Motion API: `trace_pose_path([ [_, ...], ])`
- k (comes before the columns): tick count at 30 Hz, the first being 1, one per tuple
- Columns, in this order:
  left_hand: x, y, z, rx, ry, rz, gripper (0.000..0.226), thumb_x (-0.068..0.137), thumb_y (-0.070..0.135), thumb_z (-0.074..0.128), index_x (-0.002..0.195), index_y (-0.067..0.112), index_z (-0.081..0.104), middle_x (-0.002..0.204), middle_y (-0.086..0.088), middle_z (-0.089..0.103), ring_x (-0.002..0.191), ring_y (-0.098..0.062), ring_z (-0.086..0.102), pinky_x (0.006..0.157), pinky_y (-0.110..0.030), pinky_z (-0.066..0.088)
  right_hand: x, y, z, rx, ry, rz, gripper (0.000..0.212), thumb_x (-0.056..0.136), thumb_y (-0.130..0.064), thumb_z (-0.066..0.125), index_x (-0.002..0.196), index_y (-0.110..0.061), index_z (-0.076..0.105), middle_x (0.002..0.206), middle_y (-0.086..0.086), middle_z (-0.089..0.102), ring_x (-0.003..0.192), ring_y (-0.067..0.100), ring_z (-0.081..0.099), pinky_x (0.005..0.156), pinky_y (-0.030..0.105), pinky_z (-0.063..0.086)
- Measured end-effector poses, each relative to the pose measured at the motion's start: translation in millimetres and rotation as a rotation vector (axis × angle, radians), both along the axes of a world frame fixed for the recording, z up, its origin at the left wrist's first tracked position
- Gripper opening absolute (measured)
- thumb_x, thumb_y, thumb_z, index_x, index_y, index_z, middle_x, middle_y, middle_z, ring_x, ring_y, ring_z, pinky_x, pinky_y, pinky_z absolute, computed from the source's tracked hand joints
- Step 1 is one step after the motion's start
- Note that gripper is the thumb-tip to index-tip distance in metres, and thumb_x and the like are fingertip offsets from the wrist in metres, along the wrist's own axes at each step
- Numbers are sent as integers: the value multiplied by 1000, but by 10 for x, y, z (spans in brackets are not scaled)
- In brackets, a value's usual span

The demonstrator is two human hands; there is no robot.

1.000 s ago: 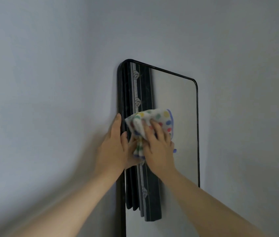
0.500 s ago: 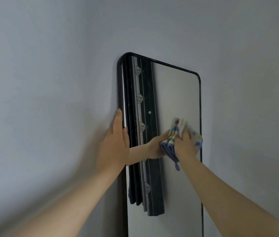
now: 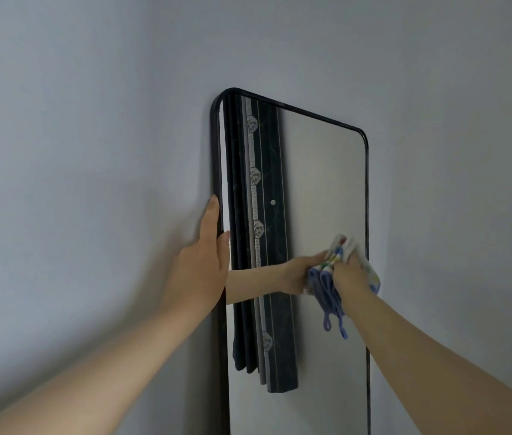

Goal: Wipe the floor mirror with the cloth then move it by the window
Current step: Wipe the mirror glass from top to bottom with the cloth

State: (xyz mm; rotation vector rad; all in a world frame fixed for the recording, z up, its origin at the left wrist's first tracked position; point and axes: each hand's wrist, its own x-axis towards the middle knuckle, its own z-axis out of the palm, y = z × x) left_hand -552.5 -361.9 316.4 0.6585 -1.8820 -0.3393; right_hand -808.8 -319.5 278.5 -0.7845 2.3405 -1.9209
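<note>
The floor mirror stood upright against the pale wall, its long axis running top to bottom and its glass facing the person. Its rounded top corners were in view; its foot ran out of the picture below. The thin black frame's left side lay close along the wall, which looked to turn a corner there, and the right side had bare wall beside it.

The left hand held the frame's left edge about halfway down the visible part. The fingers lay straight up along the outer side and the thumb lapped over the front, so the edge was clasped between them.

The right hand had its fingers curled round the bunched cloth, white with coloured dots and a blue border, and pressed it to the glass just inside the right edge of the frame. A blue loop of the cloth hung loose below the fist.

In the glass a dark patterned curtain was reflected down the left half, along with the reflected forearm reaching to the cloth.
</note>
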Motion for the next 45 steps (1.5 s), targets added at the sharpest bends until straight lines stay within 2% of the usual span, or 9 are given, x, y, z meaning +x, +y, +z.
trace_pose_path([
  [6,0,-17,-19,-10,37,-48,53,97,26,34,145,31,12,61,1,44,45,-10,42,46,-23,31,4,-39,372,29,345,23,49,97,-20,38,145,-18,26,146,10,32,131,31,32,113,43,23],
  [11,15,-5,-29,4,32,-62,53,97,28,33,145,33,11,57,3,42,46,-9,40,49,-28,31,-416,-117,-120,-9,-280,1,33,98,-30,38,115,-5,51,100,9,53,96,28,50,98,44,40],
  [16,-7,-12,-43,-40,59,-83,52,96,26,34,144,30,14,69,2,48,47,-1,40,44,-20,31,-164,59,637,-268,-165,139,25,95,-35,49,117,-23,48,96,8,57,78,26,59,62,23,52],
  [23,8,-35,-43,-43,48,-71,51,97,25,35,144,30,16,66,11,48,49,2,40,48,-5,36,-527,-128,857,-20,120,-14,49,99,-33,36,142,-9,32,139,19,42,124,37,41,108,43,30],
  [26,-9,-32,-40,-38,67,-84,54,96,25,35,144,32,12,93,8,52,59,1,45,54,-8,36,-537,-85,498,15,-16,-50,33,102,-22,30,89,-3,53,94,21,54,77,31,49,88,28,45],
  [28,-4,-18,-49,-14,75,-92,53,97,25,35,144,33,11,104,6,52,68,-4,48,56,-12,32,-613,-65,354,-35,-78,-54,36,100,-32,32,77,-7,43,78,14,50,65,26,45,89,40,48],
  [35,4,9,-43,20,76,-77,50,97,24,36,143,30,19,83,-19,62,47,0,37,46,-6,36,-413,15,902,-105,53,64,45,95,-44,42,126,-11,49,98,11,56,98,30,55,93,40,42],
  [39,19,-11,-40,46,47,-87,52,97,28,33,143,37,11,77,-3,53,52,0,43,44,-10,33,-468,-80,565,-81,5,-7,41,98,-37,39,124,-8,50,94,12,58,97,31,53,91,40,41],
  [45,12,21,-55,4,59,-57,55,96,26,36,144,35,10,112,-14,65,66,-20,56,59,-20,31,501,-43,-164,-55,458,99,61,80,-45,29,139,-54,14,147,-7,30,129,22,35,103,47,36],
])
